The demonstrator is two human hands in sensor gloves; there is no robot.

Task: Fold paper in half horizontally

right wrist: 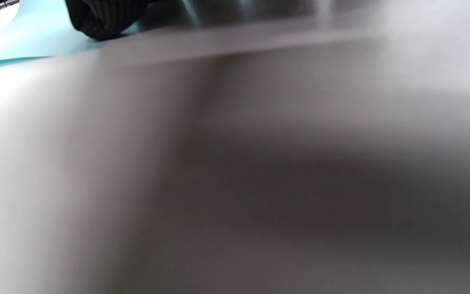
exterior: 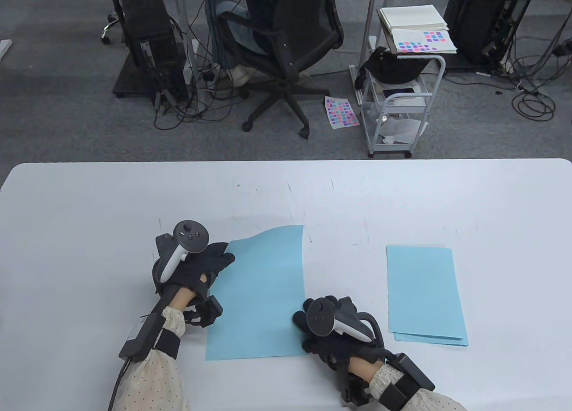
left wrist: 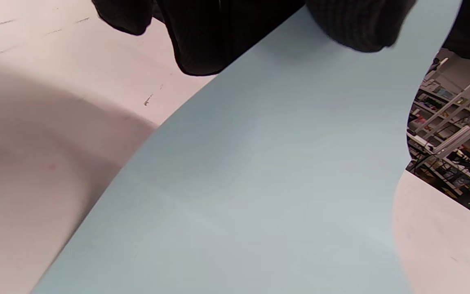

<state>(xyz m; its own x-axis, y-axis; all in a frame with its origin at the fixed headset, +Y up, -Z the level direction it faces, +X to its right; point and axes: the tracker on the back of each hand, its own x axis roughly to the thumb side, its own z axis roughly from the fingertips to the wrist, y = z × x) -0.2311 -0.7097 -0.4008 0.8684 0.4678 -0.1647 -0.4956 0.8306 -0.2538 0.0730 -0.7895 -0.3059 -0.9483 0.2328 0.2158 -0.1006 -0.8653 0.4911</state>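
Lower centre of the table view: the blue paper (exterior: 257, 303) lies on the white worktop (exterior: 89, 214), between the two hands
Sheet shape: its upper left corner curls up off the surface; the lower edge lies flat
Left hand (exterior: 192, 268): at the sheet's upper left corner; the left wrist view shows gloved fingers (left wrist: 353, 28) closed on the paper's (left wrist: 259, 183) lifted edge, so it holds that corner
Right hand (exterior: 333, 330): rests at the sheet's lower right corner, fingers (right wrist: 96, 18) down at the paper's (right wrist: 14, 45) edge; whether it pinches or only presses I cannot tell, as the right wrist view is mostly blur
Right of the frame: a stack of folded blue sheets (exterior: 424, 294), well apart from the working sheet
Upper part of the frame: an office chair (exterior: 286, 48) and a small white cart (exterior: 402, 98) on the floor beyond the worktop
Handling, as a judgement: light, thin and floppy; it bends under its own weight, slides easily on the smooth worktop and creases for good wherever it is pressed
Where to hold: by the corners of one edge, with light pinches, carrying that edge over to meet the opposite one while the far side is pinned
Risk: corners misaligned before pressing would give a skewed crease
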